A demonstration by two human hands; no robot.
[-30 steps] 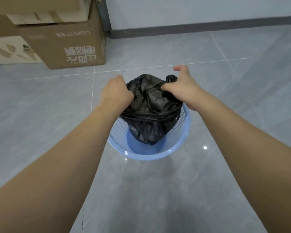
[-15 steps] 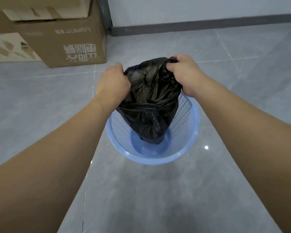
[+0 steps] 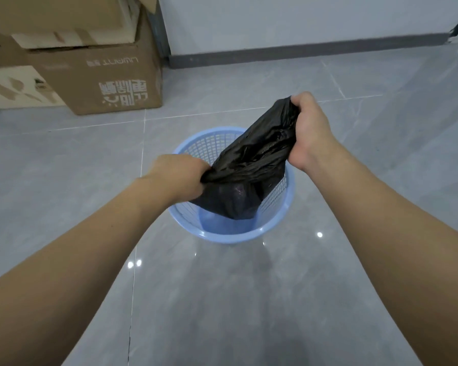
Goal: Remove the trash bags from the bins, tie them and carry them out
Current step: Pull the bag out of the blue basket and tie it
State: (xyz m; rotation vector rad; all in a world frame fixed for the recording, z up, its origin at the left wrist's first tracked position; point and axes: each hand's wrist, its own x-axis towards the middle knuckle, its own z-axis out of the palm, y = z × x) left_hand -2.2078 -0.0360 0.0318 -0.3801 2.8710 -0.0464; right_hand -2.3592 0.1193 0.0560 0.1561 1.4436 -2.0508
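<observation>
The person's left hand (image 3: 179, 178) has its grip clenched around a gathered bunch of the black trash bag (image 3: 251, 170), low and just above the near-left side of the blue bin (image 3: 280, 223). The right hand (image 3: 310, 130) grasps the other bunched end of the bag higher up and farther away, its fingers curled tight over the plastic, so the upper part of the bag stretches at a slant between the two hands. Below that stretched band the bag's filled bottom hangs down inside the bin's mouth (whether it touches the bin's floor cannot be told). The bin is a round plastic basket with a lattice wall and a solid rim, standing upright on the grey tiled floor (image 3: 249, 299), and part of its pale blue bottom shows beside the bag. Both bare forearms reach in from the lower corners of the view. Well apart from the bin, at the far left, stacked cardboard boxes (image 3: 103, 83) sit on the floor against the white wall (image 3: 302, 17), which has a dark skirting strip along its foot.
</observation>
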